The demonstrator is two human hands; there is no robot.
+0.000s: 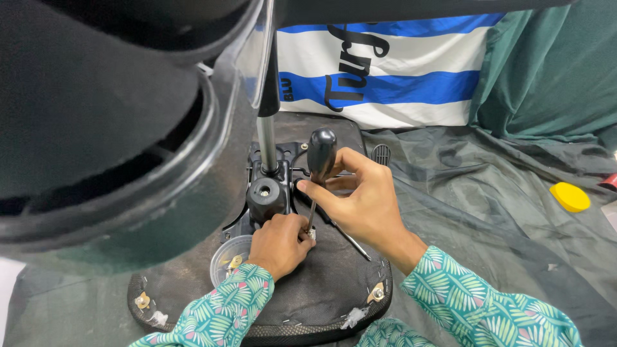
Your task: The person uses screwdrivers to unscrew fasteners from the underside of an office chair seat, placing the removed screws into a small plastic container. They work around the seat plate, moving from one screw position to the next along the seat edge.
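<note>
1. A big black chair part (96,115), curved and glossy at its rim, fills the frame from nine to twelve o'clock, close above my work.
2. A grey-green tarpaulin (488,212) covers the floor from two to five o'clock; a darker green cloth (553,71) hangs behind it at one o'clock.
3. A large flat package (398,71), white with broad blue stripes and dark lettering, leans upright at twelve o'clock, its lower edge meeting the tarpaulin.
4. The upturned black seat base (321,289) lies at six o'clock, fabric stapled round its edge, with metal brackets near its corners.
5. The black tilt mechanism (267,193) sits bolted at the seat's centre, a silver gas cylinder (266,138) rising from it towards twelve o'clock.
6. My right hand (366,205), in a teal leaf-print sleeve, is curled round the screwdriver (320,160): fingers pressed together on the shaft just under the black bulb handle, which stands clear at twelve o'clock of my knuckles.
7. My left hand (279,244) is at seven o'clock of the right, fingers bunched and pinched tight at the screwdriver's tip, where a small bright fitting shows against the seat; I cannot tell exactly what the fingertips trap.
8. A clear plastic tub (230,257) holding small hardware rests just beside my left wrist, at nine o'clock of it.
9. A yellow lid-shaped piece (569,196) lies well apart at three o'clock on the tarpaulin.
10. A small black ribbed knob (381,154) rests just past my right fingers, at one o'clock.
</note>
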